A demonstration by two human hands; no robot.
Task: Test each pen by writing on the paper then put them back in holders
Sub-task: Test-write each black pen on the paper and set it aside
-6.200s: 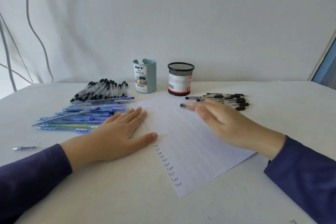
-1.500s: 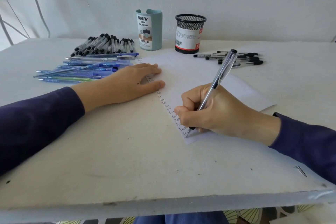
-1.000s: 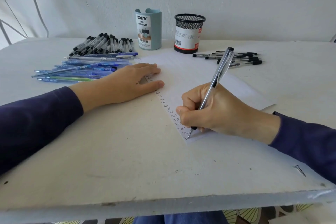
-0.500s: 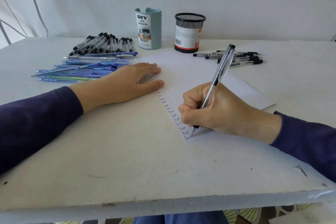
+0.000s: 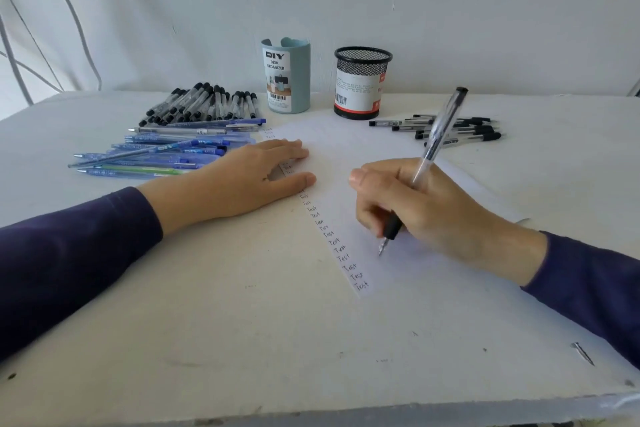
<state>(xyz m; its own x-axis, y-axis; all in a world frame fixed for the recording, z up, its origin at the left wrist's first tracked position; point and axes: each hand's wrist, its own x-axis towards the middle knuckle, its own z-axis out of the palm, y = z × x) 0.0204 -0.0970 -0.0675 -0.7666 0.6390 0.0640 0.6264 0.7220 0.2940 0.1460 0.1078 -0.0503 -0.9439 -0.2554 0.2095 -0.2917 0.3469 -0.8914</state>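
The clear pen point(image 5: 429, 152) tilts in my right hand point(image 5: 433, 215), fingers point(image 5: 372, 184) curled round its black grip, its tip over the paper point(image 5: 346, 149) at 3 o'clock of the "Test" column point(image 5: 341, 248). My left hand point(image 5: 242, 180) lies flat on the paper's 9 o'clock edge, fingers straight. At 12 o'clock stand the teal holder point(image 5: 287, 80) and the mesh holder point(image 5: 360, 83). Blue pens point(image 5: 156, 152) lie on the desk point(image 5: 207, 322) at 10 o'clock.
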